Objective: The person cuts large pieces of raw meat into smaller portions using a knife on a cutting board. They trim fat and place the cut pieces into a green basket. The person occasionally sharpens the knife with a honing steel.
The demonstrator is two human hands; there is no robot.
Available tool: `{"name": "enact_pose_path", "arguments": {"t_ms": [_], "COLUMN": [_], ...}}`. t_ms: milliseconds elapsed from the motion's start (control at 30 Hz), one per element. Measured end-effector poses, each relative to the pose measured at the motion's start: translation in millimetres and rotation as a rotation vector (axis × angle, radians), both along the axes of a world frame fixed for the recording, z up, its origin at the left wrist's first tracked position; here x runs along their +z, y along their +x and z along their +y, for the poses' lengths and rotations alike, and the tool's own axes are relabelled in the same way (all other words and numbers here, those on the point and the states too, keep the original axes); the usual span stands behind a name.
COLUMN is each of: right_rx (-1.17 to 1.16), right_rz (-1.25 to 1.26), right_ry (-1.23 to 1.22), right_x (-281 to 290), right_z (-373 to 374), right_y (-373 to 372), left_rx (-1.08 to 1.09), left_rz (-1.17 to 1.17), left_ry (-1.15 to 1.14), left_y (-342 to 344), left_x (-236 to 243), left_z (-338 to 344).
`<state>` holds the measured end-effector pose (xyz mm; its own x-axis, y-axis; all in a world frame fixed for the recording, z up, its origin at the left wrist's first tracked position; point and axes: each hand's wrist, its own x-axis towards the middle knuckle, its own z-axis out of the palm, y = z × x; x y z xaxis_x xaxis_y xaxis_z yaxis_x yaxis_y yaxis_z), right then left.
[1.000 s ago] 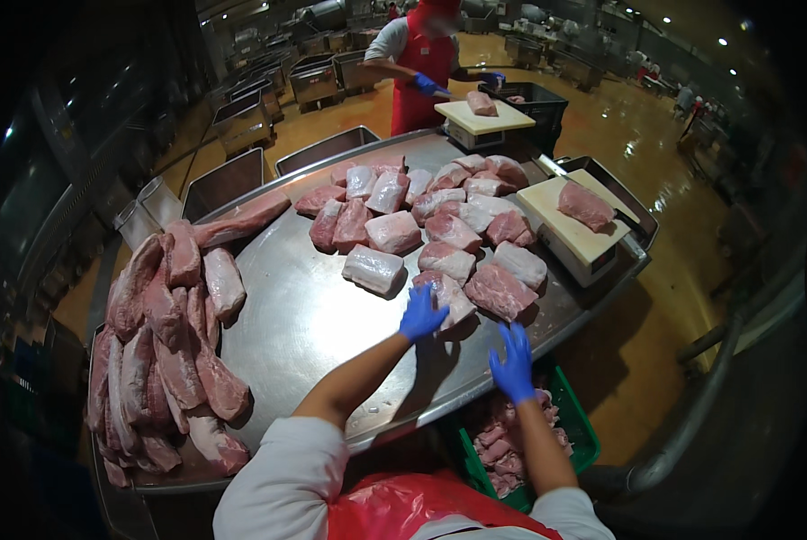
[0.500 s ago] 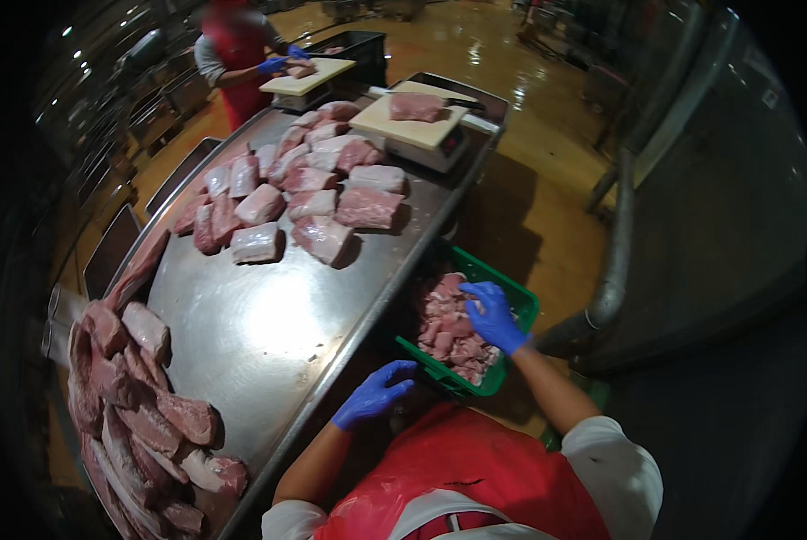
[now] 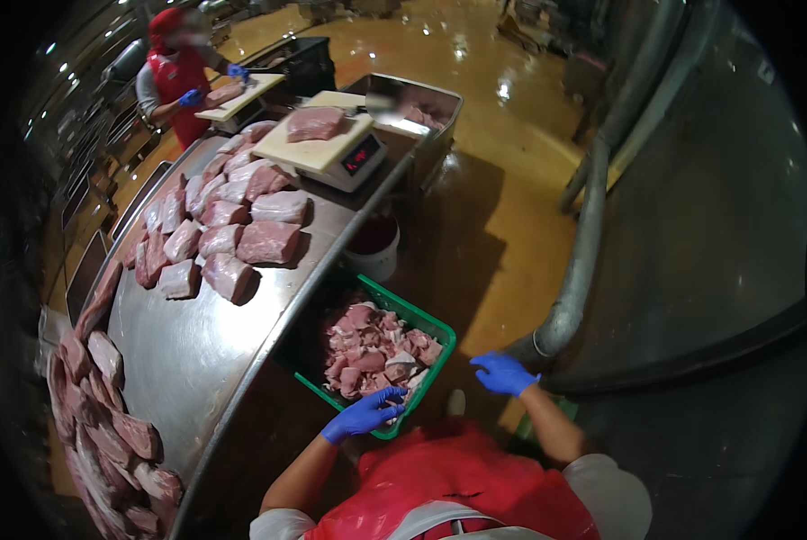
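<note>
A green crate heaped with pink meat trimmings sits low beside the metal table. My left hand, in a blue glove, reaches over the crate's near rim at the edge of the trimmings. Its fingers are stretched out and slightly apart; no piece shows in them. Off the crate's right side, my right hand, also blue-gloved, hangs in the air with its fingers apart and nothing in them.
Several meat blocks cover the table's far part; long meat strips lie near left. A scale bears a board with a meat piece. A white bucket stands beneath. Thick pipes rise at right. A co-worker handles meat.
My right hand has left the trimmings and moved clear of the crate's right side. My left hand has come over the near rim. The view has shifted, showing the crate more fully.
</note>
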<state>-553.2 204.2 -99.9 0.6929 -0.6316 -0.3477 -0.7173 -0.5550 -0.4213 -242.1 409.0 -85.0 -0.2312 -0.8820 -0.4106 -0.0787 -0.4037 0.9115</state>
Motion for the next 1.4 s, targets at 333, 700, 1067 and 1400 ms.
{"name": "enact_pose_path", "arguments": {"t_ms": [333,700,1067,1400], "right_rx": [0.049,0.131,0.434,0.42], "right_rz": [0.086,0.073,-0.257,-0.558], "right_ry": [0.037,0.159,0.177,0.335], "right_x": [13,-10,-23,81], "right_z": [-110,-284,-539,-612], "right_y": [-76,-15,72,272], "left_rx": [0.242,0.276,0.522,1.081], "left_rz": [-0.148,-0.04,-0.223,0.02], "left_ry": [-0.023,-0.225,-0.164,-0.16], "left_y": [-12,-50,-31,-1], "left_x": [51,47,68,89], "left_z": [-52,-248,-459,-469]}}
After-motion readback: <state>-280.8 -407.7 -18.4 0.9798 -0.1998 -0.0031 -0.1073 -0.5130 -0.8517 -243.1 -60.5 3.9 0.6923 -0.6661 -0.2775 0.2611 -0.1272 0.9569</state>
